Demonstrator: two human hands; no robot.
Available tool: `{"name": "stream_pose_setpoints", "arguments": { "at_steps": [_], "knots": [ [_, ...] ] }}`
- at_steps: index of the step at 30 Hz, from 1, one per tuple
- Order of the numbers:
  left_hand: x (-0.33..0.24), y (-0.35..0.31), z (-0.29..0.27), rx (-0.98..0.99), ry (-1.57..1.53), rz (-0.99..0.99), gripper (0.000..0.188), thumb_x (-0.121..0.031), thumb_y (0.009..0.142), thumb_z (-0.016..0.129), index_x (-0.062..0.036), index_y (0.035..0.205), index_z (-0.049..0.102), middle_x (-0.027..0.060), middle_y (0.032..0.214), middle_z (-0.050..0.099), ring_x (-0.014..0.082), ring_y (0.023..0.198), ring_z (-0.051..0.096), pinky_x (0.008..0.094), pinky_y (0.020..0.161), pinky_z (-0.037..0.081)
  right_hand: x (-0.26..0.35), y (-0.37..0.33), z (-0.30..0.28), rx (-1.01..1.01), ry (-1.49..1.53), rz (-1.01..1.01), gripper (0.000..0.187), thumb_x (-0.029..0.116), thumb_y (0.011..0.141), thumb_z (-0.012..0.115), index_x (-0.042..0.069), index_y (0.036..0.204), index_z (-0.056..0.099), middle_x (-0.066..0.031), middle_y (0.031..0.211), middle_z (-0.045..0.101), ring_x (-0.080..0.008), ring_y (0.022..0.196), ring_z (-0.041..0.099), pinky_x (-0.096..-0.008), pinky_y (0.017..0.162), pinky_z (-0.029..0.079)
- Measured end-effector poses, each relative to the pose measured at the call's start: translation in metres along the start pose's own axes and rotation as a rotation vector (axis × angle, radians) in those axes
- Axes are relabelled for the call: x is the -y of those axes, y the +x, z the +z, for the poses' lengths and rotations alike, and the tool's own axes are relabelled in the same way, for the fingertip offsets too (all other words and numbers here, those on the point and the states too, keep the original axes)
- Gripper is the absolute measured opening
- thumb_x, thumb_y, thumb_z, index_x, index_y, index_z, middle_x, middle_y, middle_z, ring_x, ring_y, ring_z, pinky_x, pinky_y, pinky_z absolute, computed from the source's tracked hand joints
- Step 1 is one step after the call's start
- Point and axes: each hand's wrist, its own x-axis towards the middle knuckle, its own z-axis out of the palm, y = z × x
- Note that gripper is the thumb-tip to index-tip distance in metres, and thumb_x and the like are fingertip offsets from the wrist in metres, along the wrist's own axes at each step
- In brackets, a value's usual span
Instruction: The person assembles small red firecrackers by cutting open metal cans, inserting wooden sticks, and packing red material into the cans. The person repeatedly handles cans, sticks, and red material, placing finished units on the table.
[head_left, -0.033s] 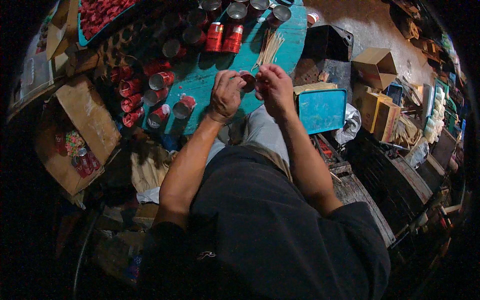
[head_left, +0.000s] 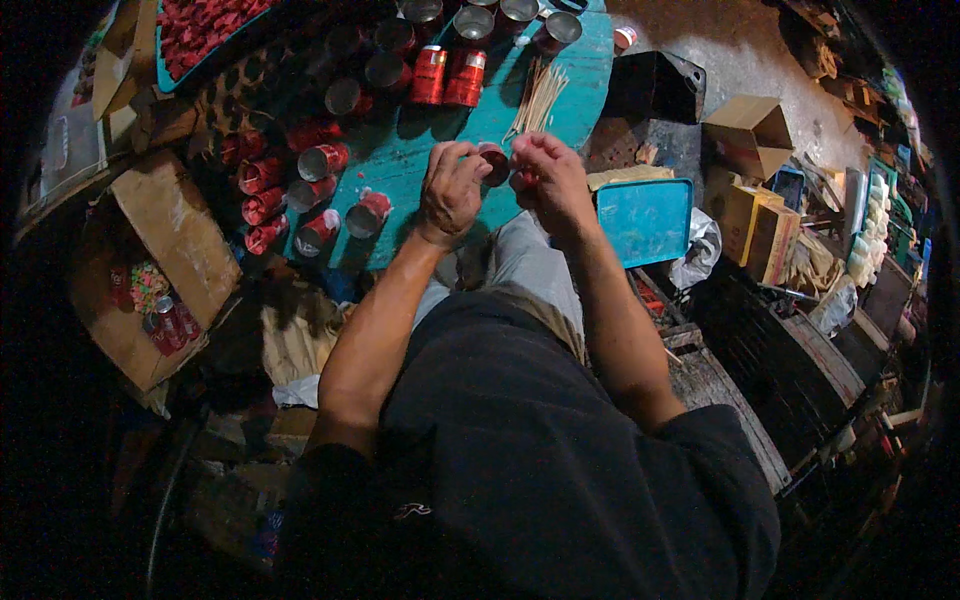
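Note:
My left hand (head_left: 450, 192) is closed around the side of a small red can (head_left: 494, 164), its open mouth tipped toward me. Close to the can's right side, my right hand (head_left: 550, 178) has its fingers bent together in a pinch. Whatever those fingers hold, if anything, is too small to make out. Beyond both hands, a bundle of thin wooden sticks (head_left: 541, 95) lies on the green table (head_left: 415, 165). Several similar red cans stand or lie to the left, one of them (head_left: 368, 213) near my left wrist. Two upright red cans (head_left: 464, 78) are farther back.
A blue tray (head_left: 645, 222) sits right of my right forearm. Cardboard boxes (head_left: 748, 135) are stacked farther right. At the left lies an open carton (head_left: 175, 240) with red cans inside. A blue-rimmed tray of red pieces (head_left: 205, 35) is at the far left.
My right hand has shifted very slightly beside the can. My left hand and the can stay in the same place.

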Motion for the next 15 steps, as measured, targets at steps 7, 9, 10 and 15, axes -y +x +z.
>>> {"name": "stream_pose_setpoints", "arguments": {
  "at_steps": [7,9,10,15],
  "knots": [
    [-0.017,-0.008,-0.003,0.026,0.124,-0.028,0.013,-0.006,0.086,0.074,-0.0057,0.098,0.07,0.0095,0.099,0.068,0.033,0.1,0.062,0.0447,0.088,0.049,-0.002,0.004,-0.009,0.106,-0.493,-0.344,0.023,0.021,0.1,0.068,0.001,0.111,0.07,-0.005,0.092,0.07,-0.0072,0.071,0.057,-0.0236,0.062,0.046],
    [-0.009,-0.015,0.003,-0.009,0.131,-0.022,0.015,-0.007,0.086,0.074,-0.0064,0.1,0.071,0.0085,0.101,0.068,0.0329,0.1,0.062,0.0446,0.088,0.048,-0.005,0.008,-0.005,0.133,-0.522,-0.383,0.027,0.025,0.103,0.063,0.0,0.109,0.072,-0.0069,0.096,0.072,-0.0076,0.071,0.057,-0.0245,0.062,0.046],
    [-0.007,-0.016,0.003,-0.026,0.134,-0.019,0.016,-0.008,0.086,0.075,-0.0067,0.101,0.071,0.0081,0.102,0.069,0.0329,0.1,0.062,0.0445,0.087,0.047,-0.009,0.011,-0.004,0.148,-0.465,-0.365,0.03,0.027,0.104,0.061,0.0,0.109,0.073,-0.008,0.098,0.073,-0.0079,0.07,0.057,-0.0252,0.06,0.045],
    [-0.01,-0.022,-0.008,-0.012,0.121,0.042,0.023,-0.011,0.084,0.077,-0.0076,0.106,0.071,0.007,0.104,0.067,0.0305,0.1,0.061,0.0453,0.087,0.045,-0.007,0.011,-0.006,0.025,-0.085,-0.22,0.035,0.032,0.108,0.053,0.001,0.11,0.07,-0.008,0.093,0.069,-0.0123,0.068,0.057,-0.028,0.052,0.042]
  ]
}}
